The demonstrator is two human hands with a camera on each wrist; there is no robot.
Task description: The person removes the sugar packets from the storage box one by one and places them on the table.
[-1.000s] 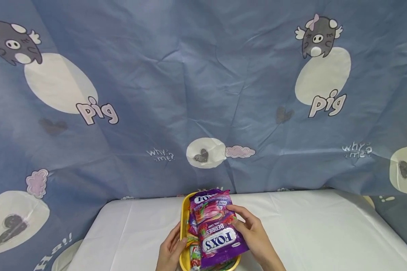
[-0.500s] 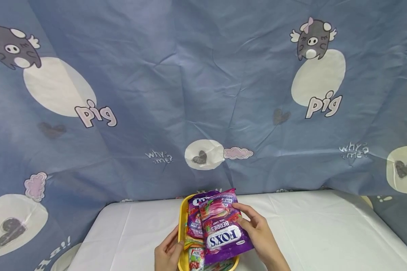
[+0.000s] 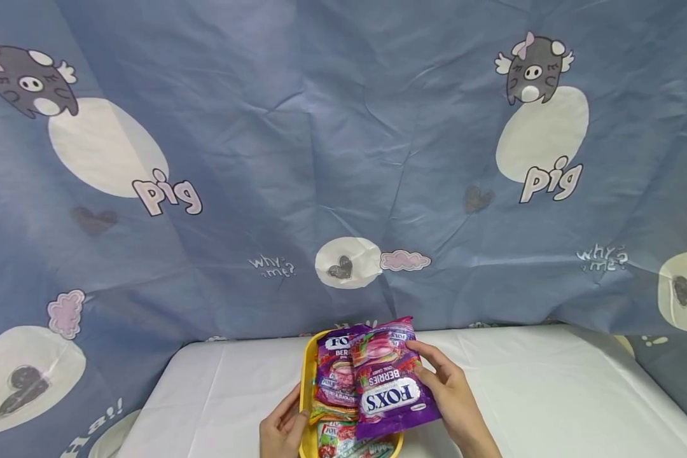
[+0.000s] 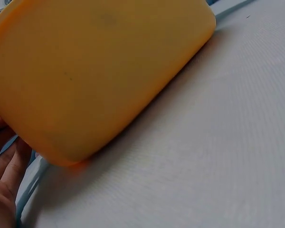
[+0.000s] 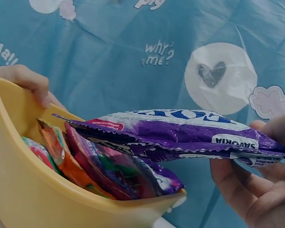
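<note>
Purple FOX'S BERRIES bag (image 3: 390,381): long axis runs from the far edge of the bench (image 3: 538,394) toward the near edge, near end canted slightly right. Print inverted in head view; tops of the letters face the near edge. Right wrist view shows it almost side-on, lying nearly flat, one end reaching over the mouth of the yellow tub (image 3: 306,388).

Counts: one tub. Two purple FOX'S bags: the one in hand, plus a second bag (image 3: 333,381) inside the tub, toward its far end, print right way up. Also inside, one orange packet (image 3: 327,411) and, nearest the bench's near edge, one red-and-green packet (image 3: 343,439). Packets overlap; cannot tell whether more lie beneath. Behind the far edge, one blue cloth (image 3: 366,146) with two printed pig figures in head view.

Position to grip: bag lies to the left of the right hand (image 3: 449,397), pinched at its right side, thumb on the printed face, fingers underneath. Bag covers the right part of the tub; near right corner juts past the tub's right rim. Bag also overlaps the second bag in view; contact between them cannot be told.

Left hand (image 3: 283,423) grasping the tub's left wall, thumb at the rim, fingers along the outside. Tub about midway between the bench's far corners.
</note>
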